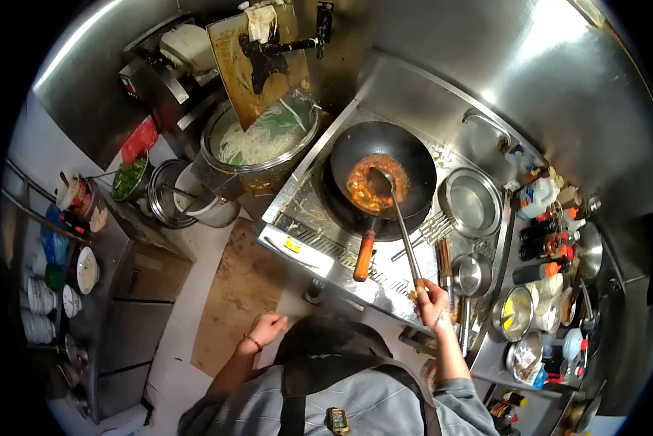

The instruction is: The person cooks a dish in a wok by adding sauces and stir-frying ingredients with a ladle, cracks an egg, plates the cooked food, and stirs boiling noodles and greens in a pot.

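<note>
My right hand (432, 304) is closed around the wooden end of a long-handled ladle (404, 231). The ladle's bowl rests in a red-orange, saucy food (368, 190) with small chunks in it. That food lies in the bottom of a dark wok (352, 142) on the stove, whose wooden handle (365, 256) points toward me and is not held. My left hand (270, 328) hangs in front of my body, left of the stove, with its fingers curled in and nothing visible in them.
Right of the wok stand a metal basin (472, 202) and a small saucepan (472, 275). Bottles (541, 247) and bowls (513, 314) crowd the right counter. A large pot (313, 134) of pale strands in liquid stands at back left. Stacked bowls (40, 312) sit far left.
</note>
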`<state>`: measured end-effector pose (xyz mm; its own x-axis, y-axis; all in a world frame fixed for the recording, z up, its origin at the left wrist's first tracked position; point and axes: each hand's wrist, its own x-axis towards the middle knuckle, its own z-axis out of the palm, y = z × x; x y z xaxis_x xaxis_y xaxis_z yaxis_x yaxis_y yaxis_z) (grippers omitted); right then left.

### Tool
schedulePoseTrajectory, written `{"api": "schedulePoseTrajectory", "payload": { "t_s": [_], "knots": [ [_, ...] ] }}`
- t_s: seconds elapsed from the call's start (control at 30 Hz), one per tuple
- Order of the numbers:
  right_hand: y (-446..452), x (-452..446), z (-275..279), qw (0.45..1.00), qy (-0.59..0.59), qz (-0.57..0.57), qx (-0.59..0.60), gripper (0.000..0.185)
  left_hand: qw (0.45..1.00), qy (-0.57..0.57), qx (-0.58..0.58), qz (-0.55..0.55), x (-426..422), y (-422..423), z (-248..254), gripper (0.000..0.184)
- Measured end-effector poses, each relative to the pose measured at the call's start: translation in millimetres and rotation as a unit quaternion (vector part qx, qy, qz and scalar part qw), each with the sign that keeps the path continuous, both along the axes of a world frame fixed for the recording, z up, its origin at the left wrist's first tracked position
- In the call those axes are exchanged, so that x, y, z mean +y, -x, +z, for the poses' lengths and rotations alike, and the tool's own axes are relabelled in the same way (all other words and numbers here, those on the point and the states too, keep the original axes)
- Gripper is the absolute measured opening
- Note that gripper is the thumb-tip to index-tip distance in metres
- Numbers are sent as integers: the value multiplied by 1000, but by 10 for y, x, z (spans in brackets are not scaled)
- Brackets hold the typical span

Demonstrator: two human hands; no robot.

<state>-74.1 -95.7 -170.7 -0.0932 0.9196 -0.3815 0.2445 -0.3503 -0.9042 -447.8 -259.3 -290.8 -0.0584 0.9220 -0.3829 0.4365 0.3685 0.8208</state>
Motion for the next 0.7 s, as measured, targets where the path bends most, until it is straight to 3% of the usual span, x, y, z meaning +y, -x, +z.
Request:
{"api": "schedulePoseTrajectory", "payload": {
  "t_s": [0.03, 0.1, 0.13, 0.2, 0.23, 0.37, 0.4, 0.43, 0.5, 0.57, 0.63, 0.67, 0.7],
  "knots": [
    [111, 64, 123, 1000, 7, -25, 6, 31, 998, -1, -57, -12, 232, -184, 211, 26],
    [142, 169, 104, 998, -15, -39, 52, 33, 983, -61, -165, -45, 570, -496, -7, 25],
    [151, 177, 86, 996, -18, -50, 65, 34, 971, -34, -230, -61, 761, -642, -65, 37],
    [154, 166, 123, 993, -28, -60, 97, 36, 922, 99, -375, 13, 1173, -950, 177, 48],
    [100, 158, 78, 991, -27, -68, 108, 38, 887, 145, -435, 62, 1392, -1097, 143, 48],
    [-130, 95, 181, 985, 30, -105, 132, 35, 697, 192, -691, -15, 2151, -1320, 34, 45],
    [-216, 86, 118, 985, 25, -101, 137, 35, 663, 211, -717, 49, 2277, -1383, 49, 41],
    [-289, 82, 83, 985, 16, -99, 139, 34, 635, 239, -732, 66, 2362, -1413, -120, 25],
    [-313, 83, 136, 985, 9, -105, 137, 34, 782, 182, -586, 105, 2342, -1529, 101, 10],
    [-365, 99, 199, 990, -1, -73, 117, 35, 777, 156, -599, 114, 2203, -1472, 285, 9],
    [-374, 73, 338, 990, 7, -92, 105, 33, 755, 156, -635, 46, 2038, -1320, 363, 10],
    [-435, 65, 420, 990, 21, -76, 114, 34, 796, 186, -561, 134, 1910, -1304, 452, 12],
    [-477, 70, 485, 990, 35, -46, 127, 35, 778, 193, -592, 85, 1764, -1227, 334, 14]
  ]
}}
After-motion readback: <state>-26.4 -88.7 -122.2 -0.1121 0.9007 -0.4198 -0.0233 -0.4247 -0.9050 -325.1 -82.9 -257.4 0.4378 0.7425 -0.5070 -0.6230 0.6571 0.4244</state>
